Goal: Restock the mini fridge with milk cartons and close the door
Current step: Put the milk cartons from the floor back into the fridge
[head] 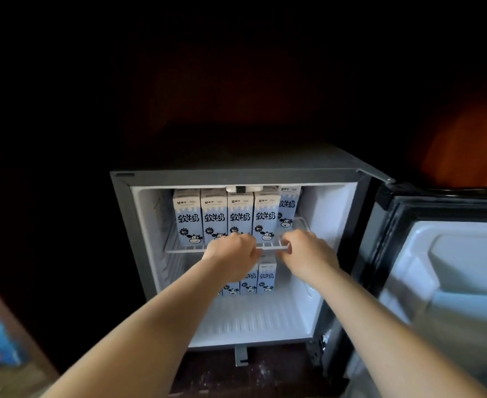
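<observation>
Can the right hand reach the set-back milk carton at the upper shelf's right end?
Probably yes: the right hand grips the white wire shelf just in front of that blue-and-white milk carton, nothing stands before it, and the dark fridge door is open.

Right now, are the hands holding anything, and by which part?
Both hold the wire shelf by its front rail. The left hand grips the rail near the middle and the right hand grips it at the right end.
</observation>
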Demonstrator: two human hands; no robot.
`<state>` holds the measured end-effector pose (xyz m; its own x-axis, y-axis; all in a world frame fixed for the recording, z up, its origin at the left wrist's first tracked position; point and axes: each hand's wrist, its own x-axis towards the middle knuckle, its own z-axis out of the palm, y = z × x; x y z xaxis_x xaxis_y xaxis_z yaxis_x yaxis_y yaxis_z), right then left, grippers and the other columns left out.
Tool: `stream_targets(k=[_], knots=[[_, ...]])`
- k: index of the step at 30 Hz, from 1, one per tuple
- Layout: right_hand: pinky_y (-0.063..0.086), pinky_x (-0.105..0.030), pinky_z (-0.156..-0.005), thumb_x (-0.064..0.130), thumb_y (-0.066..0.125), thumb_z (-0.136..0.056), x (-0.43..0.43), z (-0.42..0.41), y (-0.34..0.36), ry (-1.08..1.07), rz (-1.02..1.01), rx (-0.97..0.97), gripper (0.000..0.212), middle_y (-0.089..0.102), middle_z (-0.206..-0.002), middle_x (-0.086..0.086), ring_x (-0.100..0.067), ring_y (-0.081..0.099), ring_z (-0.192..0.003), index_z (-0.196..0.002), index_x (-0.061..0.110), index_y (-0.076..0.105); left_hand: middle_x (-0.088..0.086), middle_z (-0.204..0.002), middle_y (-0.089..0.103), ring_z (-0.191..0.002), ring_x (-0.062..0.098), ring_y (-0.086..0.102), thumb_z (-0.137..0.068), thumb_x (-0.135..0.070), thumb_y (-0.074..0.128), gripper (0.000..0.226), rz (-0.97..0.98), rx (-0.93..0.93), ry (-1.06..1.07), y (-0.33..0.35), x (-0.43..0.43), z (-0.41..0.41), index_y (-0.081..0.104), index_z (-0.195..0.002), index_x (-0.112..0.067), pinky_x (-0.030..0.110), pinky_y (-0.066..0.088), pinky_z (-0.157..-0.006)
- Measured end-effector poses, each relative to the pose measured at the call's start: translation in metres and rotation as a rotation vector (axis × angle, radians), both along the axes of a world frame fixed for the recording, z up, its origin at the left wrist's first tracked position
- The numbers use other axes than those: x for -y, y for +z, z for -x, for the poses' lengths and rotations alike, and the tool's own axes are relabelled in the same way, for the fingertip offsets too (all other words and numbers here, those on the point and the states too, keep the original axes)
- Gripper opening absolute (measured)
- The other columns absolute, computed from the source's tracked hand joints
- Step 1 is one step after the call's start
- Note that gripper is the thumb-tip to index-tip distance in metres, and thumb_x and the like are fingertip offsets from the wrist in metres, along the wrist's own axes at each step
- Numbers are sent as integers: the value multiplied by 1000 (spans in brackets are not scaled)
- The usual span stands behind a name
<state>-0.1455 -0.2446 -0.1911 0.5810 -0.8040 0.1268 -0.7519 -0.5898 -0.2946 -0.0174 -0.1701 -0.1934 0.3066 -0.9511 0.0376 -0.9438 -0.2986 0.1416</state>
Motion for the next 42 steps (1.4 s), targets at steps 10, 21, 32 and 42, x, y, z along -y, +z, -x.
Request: stream_targets(k=[10,21,32,42], knots=[[50,-35,-80,38,60,-87,-36,127,48,101,-17,-173,14,66,-95,2,-23,61,-90,-90,24,62,4,-121,60,-103,20,59,-99,-36,38,32,-187,-70,-388,63,-39,85,55,-119,-16,33,48,-89],[47,-34,-79,46,54,-89,-91,269,45,-62,-76,-385,32,58,-109,2,-20,56,-101,-113,25,57,1,-124,55,-107,19,53,-98,-39,39,34,-365,-72,-735,63,-51,238,53,-121,-18,28,40,-87],[47,-31,-82,36,53,-92,-161,390,-72,-298,-458,-312,24,60,-100,4,-14,56,-89,-112,25,59,3,-115,59,-103,18,56,-98,-34,42,30,-607,-248,-917,-32,-65,359,55,-116,-16,26,38,-80],[46,-33,-82,31,57,-90,-207,442,-185,-506,-694,-337,30,64,-106,-9,-28,60,-102,-109,8,62,12,-114,59,-101,25,57,-97,-23,44,27,-819,-308,-785,-153,-91,428,58,-113,-8,30,43,-79]])
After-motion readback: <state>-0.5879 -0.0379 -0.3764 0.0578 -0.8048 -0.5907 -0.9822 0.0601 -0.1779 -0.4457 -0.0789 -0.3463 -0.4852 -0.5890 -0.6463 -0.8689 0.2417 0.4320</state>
